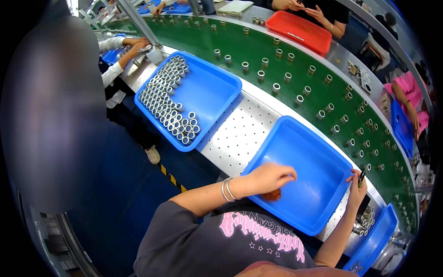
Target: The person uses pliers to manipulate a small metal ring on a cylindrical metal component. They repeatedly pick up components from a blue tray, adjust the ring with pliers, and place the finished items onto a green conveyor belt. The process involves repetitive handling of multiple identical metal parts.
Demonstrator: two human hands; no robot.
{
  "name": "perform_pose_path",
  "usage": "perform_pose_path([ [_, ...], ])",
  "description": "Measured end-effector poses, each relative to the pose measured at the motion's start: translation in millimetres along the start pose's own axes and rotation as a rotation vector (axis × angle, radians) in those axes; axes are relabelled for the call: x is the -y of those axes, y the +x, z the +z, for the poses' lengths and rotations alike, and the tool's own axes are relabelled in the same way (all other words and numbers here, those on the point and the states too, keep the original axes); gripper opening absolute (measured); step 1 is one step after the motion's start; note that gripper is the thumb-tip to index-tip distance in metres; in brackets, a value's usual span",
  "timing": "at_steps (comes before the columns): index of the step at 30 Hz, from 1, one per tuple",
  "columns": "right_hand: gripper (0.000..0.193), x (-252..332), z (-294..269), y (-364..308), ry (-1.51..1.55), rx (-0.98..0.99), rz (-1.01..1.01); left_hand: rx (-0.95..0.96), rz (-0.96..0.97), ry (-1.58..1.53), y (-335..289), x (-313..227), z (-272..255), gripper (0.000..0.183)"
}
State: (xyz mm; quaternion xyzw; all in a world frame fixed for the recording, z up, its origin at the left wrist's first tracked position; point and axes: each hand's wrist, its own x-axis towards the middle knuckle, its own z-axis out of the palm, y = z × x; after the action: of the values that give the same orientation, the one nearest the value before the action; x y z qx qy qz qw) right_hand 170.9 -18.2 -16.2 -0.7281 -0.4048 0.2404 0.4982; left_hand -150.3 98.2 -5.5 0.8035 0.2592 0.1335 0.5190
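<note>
My left hand (272,177) hangs over the near left part of a blue tray (314,171), its fingers curled in. Whether anything is between them I cannot make out. Under this hand, at the tray's near side, lies a rough red-brown lump (271,195), partly covered by my wrist. At the tray's right rim, my right hand (357,189) is closed around a thin black-and-green tool (362,177); its exact kind is unclear. No metal parts show inside this tray.
A second blue tray (212,85) to the left holds many upright metal sleeves (161,99). Beyond runs a curved green conveyor (314,92) bearing scattered sleeves. Another blue tray (383,235) stands right, beside loose metal rings (367,221). Co-workers sit around; a red tray (300,32) lies opposite.
</note>
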Motion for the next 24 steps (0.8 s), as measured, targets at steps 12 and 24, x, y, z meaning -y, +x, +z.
perform_pose_path([
  [12, 0.024, -34.4, -56.1, 44.8, -0.509, -0.34, -0.086, -0.286, 0.16, 0.115, 5.8, -14.2, 5.4, 0.03],
  [24, 0.027, -57.3, -50.9, 72.4, -0.969, -0.323, 0.027, -0.231, 0.142, 0.024, -2.0, -2.6, 5.0, 0.014],
])
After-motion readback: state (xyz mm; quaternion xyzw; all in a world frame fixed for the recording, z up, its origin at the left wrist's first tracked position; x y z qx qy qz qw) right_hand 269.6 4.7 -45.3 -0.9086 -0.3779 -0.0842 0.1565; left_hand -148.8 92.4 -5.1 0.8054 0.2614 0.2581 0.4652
